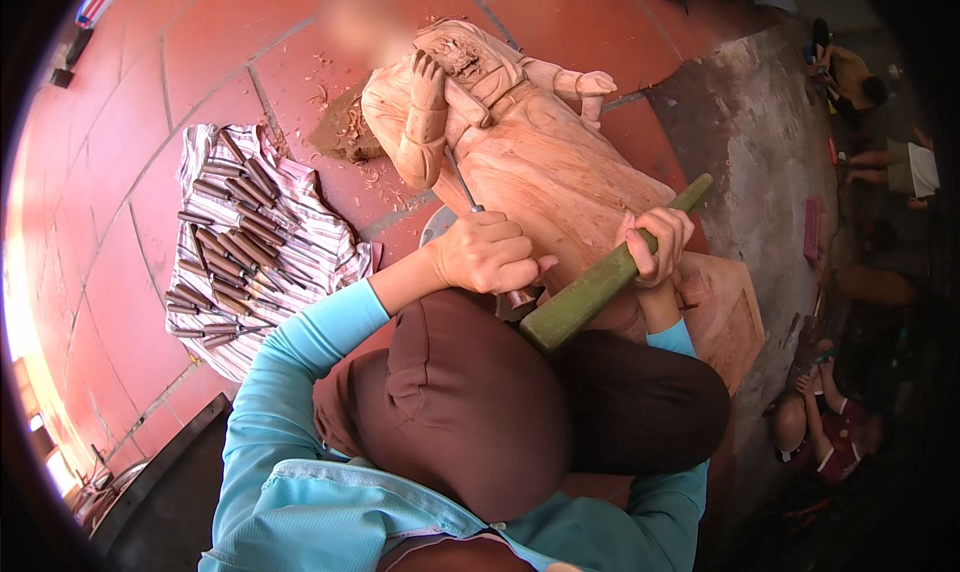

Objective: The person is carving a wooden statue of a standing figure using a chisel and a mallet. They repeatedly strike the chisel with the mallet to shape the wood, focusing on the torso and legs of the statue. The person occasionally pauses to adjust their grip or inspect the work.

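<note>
Head view shows the left hand (490, 255) closed in a fist round the handle of a carving chisel (462, 180), knuckles uppermost, thumb toward the right, with the slim steel shank slanting up and leftward out of the grip and the handle's butt showing below it. That forearm comes in from the lower left in a light-blue sleeve (290, 372) that ends above the bare wrist. On the other side, the right hand (655, 247) wraps its fingers round the narrower part of a green wooden mallet (590, 294), its wrist bent upward above the person's raised knee. The mallet lies diagonally, its slim end beyond the hand, its thick, squared end low and close to the chisel's butt; whether the two touch cannot be told. At the upper left edge stands a small red, white and blue item (97, 2), its markings too small to make out. Between the hands and the top of the view, a carved wooden statue (560, 162) of a robed figure lies slanting across the terracotta tiles (120, 172), its head end blurred. One of its arms is bent with the hand raised, the other reaches outward; long folds run down the pinkish-tan robe to a faceted base (730, 312). The chisel's tip meets the statue beside the bent arm's sleeve. Curled shavings (375, 177) litter the floor near a wooden block (335, 137) at its shoulder. To the left, many brown-handled chisels (250, 247) lie on a striped cloth (235, 360).
</note>
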The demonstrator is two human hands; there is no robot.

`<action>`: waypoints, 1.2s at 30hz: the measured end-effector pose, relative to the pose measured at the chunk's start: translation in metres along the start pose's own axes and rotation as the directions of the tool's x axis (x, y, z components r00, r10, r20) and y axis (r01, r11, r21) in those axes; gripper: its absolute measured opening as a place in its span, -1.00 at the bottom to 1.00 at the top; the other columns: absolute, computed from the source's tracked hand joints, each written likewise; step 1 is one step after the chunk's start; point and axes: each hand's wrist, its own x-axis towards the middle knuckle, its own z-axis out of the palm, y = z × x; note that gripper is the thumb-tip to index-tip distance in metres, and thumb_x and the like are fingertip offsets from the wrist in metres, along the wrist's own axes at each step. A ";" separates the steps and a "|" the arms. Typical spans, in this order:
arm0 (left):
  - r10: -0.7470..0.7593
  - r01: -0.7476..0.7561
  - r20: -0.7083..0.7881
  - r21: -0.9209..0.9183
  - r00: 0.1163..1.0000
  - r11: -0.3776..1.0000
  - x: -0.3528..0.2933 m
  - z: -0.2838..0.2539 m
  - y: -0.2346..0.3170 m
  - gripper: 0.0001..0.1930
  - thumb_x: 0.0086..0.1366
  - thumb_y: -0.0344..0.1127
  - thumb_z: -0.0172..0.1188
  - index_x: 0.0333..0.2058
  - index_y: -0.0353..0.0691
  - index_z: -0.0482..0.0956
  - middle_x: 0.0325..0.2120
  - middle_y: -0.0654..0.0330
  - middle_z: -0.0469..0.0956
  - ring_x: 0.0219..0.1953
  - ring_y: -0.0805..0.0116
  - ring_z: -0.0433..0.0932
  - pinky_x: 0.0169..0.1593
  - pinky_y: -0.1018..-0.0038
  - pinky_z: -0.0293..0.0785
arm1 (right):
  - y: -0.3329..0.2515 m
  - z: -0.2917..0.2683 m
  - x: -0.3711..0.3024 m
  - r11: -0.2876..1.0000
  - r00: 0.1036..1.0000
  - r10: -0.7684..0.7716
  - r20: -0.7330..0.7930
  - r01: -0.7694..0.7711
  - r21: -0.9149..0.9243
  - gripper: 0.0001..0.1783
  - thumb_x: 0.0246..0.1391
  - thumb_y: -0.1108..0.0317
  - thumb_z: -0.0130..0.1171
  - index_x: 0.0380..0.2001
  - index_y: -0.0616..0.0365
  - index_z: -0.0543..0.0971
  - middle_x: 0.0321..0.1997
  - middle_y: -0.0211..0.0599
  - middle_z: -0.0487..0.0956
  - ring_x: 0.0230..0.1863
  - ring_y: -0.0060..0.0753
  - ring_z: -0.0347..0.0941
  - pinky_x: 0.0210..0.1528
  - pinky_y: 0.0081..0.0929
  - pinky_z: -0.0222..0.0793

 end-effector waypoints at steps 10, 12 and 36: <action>-0.008 -0.004 -0.094 -0.122 0.996 0.993 -0.012 0.014 -0.008 -0.55 0.04 -0.43 0.38 -0.73 -0.06 0.19 -0.79 0.38 0.20 -0.76 0.52 0.23 -0.70 0.57 0.09 | 0.003 0.001 -0.002 0.990 0.997 0.002 -0.081 0.010 0.139 -0.44 -0.12 0.66 0.29 -0.15 -0.22 0.34 -0.33 -0.45 0.41 -0.32 -0.34 0.44 -0.16 -0.24 0.29; 0.015 -0.028 -0.100 -0.126 0.995 0.992 -0.017 0.015 -0.010 -0.56 0.04 -0.44 0.38 -0.73 -0.06 0.21 -0.78 0.39 0.20 -0.76 0.53 0.23 -0.69 0.57 0.09 | -0.001 -0.004 0.002 0.999 0.999 -0.027 0.029 0.028 -0.030 -0.43 -0.13 0.66 0.28 -0.15 -0.22 0.33 -0.32 -0.44 0.41 -0.30 -0.33 0.44 -0.15 -0.22 0.29; 0.086 -0.104 -0.108 -0.168 0.990 0.980 -0.012 0.013 -0.013 -0.55 0.05 -0.43 0.38 -0.73 -0.04 0.20 -0.78 0.39 0.19 -0.77 0.54 0.21 -0.69 0.58 0.08 | 0.003 0.000 0.000 0.999 0.999 -0.036 -0.034 0.038 0.037 -0.47 -0.10 0.64 0.28 -0.15 -0.22 0.36 -0.34 -0.47 0.42 -0.34 -0.36 0.43 -0.16 -0.24 0.29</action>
